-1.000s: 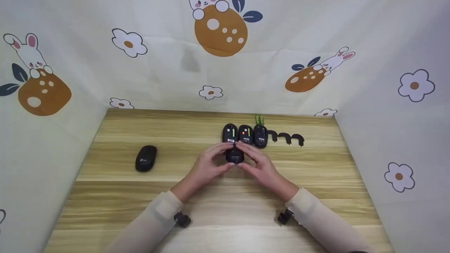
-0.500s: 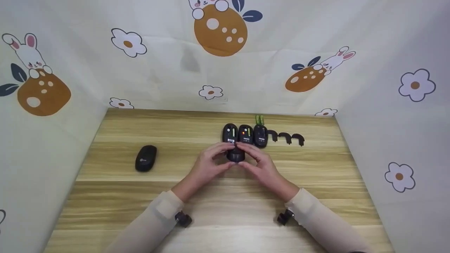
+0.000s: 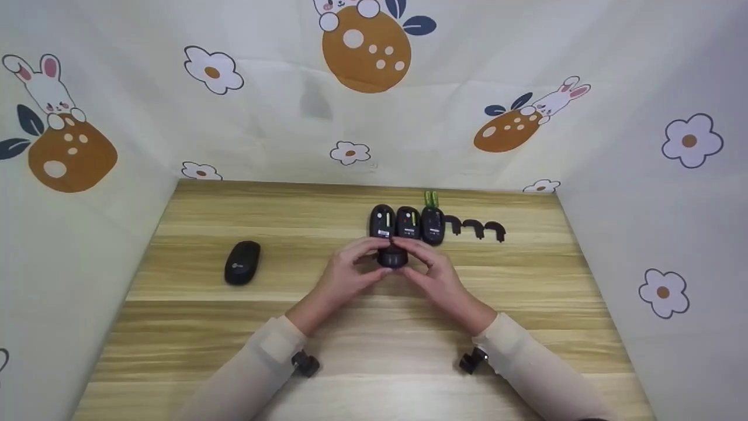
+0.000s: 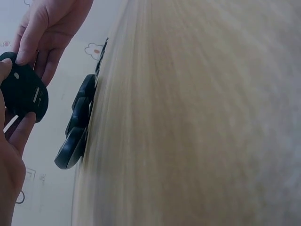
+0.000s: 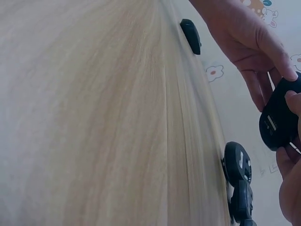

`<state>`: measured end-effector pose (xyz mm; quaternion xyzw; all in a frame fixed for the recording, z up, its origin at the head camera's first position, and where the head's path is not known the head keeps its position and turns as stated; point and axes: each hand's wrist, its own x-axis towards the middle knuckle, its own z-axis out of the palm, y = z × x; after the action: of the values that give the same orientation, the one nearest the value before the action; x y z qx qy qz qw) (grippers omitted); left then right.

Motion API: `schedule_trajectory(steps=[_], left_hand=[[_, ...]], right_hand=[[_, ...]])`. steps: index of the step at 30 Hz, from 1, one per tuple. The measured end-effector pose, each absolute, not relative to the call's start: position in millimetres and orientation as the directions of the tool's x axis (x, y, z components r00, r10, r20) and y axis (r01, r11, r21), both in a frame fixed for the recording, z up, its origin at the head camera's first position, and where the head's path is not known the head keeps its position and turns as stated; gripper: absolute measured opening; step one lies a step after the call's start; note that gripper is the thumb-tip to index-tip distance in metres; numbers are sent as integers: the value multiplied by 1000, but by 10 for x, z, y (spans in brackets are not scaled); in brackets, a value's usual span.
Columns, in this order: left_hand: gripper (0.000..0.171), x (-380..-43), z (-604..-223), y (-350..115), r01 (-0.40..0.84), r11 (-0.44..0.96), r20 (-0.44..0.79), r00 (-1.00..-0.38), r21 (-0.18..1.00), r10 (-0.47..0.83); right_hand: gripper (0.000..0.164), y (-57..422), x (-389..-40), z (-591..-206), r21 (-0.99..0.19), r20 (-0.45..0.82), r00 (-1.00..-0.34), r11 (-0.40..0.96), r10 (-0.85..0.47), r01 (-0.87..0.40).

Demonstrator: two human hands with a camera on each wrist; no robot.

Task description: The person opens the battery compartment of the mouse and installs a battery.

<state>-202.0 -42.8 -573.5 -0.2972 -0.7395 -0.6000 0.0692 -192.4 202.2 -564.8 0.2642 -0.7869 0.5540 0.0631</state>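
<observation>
Both hands hold a black computer mouse above the middle of the table. My left hand grips it from the left and my right hand from the right, thumbs at its near side, fingers at its far side. In the left wrist view the flat underside of this mouse shows, with a small white label. The right wrist view shows the same mouse tilted between the fingers. Just beyond the hands lie a left mouse, a middle mouse and a right mouse, undersides up.
Two green batteries lie behind the right mouse. Three hooked black covers run in a row to its right. Another black mouse sits top up on the left of the wooden table. Patterned cloth walls enclose the table.
Both hands stay almost still, with the held mouse tilting very slightly between them. The orange-red light on the middle mouse, bright before, is now dim.
</observation>
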Motion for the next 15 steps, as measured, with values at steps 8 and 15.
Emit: schedule_trajectory(steps=[8, 15], left_hand=[[49, -2020, -5710, -419, 574, 168, 493, -794, 802, 356], [47, -2011, -5690, -406, 574, 192, 492, -798, 796, 347]], right_hand=[[49, 2012, -1898, -5612, -858, 385, -866, 222, -319, -463], [42, 2002, -1893, -5602, -839, 426, -845, 208, -323, -503]])
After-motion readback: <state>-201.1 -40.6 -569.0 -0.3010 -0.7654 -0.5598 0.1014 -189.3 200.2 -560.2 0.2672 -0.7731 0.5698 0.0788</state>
